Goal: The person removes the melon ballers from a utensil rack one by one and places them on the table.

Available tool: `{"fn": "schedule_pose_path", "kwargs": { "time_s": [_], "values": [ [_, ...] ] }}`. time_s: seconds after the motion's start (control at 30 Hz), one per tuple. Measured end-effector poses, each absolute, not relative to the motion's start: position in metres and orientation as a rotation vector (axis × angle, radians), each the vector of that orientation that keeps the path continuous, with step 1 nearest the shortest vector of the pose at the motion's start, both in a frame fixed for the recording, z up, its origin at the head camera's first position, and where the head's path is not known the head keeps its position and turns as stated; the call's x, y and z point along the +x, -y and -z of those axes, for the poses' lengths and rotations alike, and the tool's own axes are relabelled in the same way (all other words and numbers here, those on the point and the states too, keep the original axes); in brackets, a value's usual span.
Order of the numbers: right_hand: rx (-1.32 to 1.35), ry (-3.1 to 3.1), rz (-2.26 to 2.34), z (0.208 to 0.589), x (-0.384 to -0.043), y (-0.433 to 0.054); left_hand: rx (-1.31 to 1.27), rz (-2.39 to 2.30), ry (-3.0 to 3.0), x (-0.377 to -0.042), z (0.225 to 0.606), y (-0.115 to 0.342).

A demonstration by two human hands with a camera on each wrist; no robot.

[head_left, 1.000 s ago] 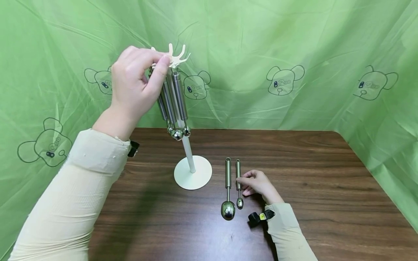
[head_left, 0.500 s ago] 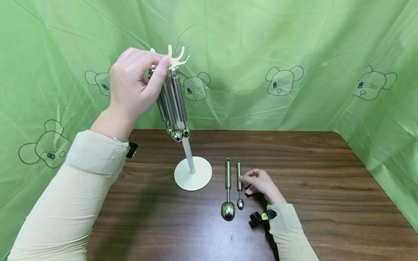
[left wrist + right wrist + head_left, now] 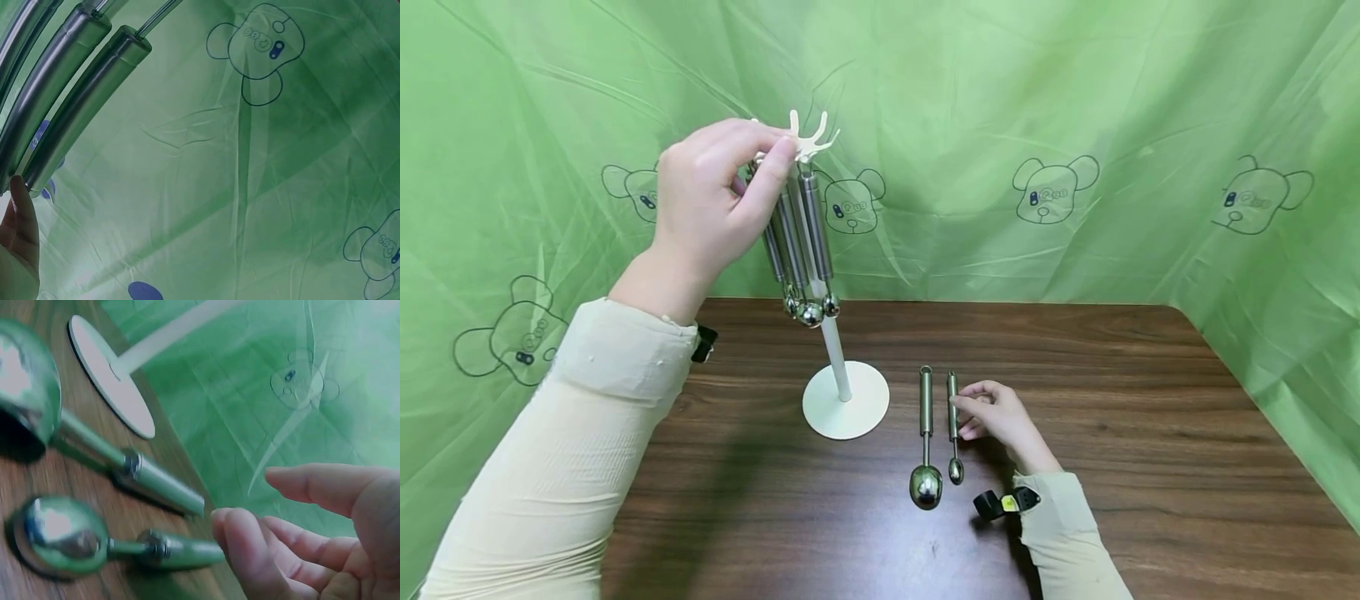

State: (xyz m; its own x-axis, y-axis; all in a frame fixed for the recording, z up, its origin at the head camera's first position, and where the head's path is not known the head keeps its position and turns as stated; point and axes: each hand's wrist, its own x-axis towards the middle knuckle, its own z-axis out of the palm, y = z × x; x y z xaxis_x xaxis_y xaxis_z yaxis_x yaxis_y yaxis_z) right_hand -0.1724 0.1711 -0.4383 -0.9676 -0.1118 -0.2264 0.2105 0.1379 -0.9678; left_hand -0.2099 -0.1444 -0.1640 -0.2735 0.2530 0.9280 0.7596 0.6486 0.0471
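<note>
The left hand (image 3: 715, 192) pinches the white stand (image 3: 837, 358) near its top, where metal utensils (image 3: 817, 229) hang. The right hand (image 3: 1003, 419), loosely spread, is at the smaller spoon (image 3: 954, 429) (touching or not, I cannot tell). The larger spoon (image 3: 927, 417) lies beside this one, both on the surface (image 3: 1150, 417).

The right hand (image 3: 1002, 413) is being advanced up the small spoon (image 3: 953, 430), which is being shifted slightly away from the large spoon (image 3: 927, 423).
</note>
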Motion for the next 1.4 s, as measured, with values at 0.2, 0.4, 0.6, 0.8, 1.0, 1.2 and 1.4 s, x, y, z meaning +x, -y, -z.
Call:
{"fn": "schedule_pose_path", "kwargs": {
  "time_s": [0.2, 0.4, 0.6, 0.8, 1.0, 1.2, 1.4],
  "values": [
    [0.067, -2.168, 2.018, 0.428, -0.168, -0.161, -0.831, 0.520, 1.864, -0.210, 0.162, 0.148],
    [0.054, -2.154, 2.123, 0.411, -0.160, -0.150, -0.846, 0.481, 1.871, -0.211, 0.162, 0.151],
    [-0.064, -2.186, 2.161, 0.394, -0.152, -0.142, -0.849, 0.485, 1.862, -0.210, 0.162, 0.149],
    [-0.185, -2.226, 2.156, 0.376, -0.154, -0.138, -0.835, 0.488, 1.861, -0.208, 0.163, 0.149],
    [-0.253, -2.245, 2.151, 0.359, -0.158, -0.133, -0.823, 0.491, 1.867, -0.207, 0.163, 0.149],
    [-0.288, -2.248, 2.152, 0.343, -0.164, -0.127, -0.831, 0.493, 1.867, -0.207, 0.162, 0.148],
    [-0.354, -2.287, 2.124, 0.325, -0.171, -0.121, -0.825, 0.433, 1.894, -0.207, 0.162, 0.149]
  ]
}}
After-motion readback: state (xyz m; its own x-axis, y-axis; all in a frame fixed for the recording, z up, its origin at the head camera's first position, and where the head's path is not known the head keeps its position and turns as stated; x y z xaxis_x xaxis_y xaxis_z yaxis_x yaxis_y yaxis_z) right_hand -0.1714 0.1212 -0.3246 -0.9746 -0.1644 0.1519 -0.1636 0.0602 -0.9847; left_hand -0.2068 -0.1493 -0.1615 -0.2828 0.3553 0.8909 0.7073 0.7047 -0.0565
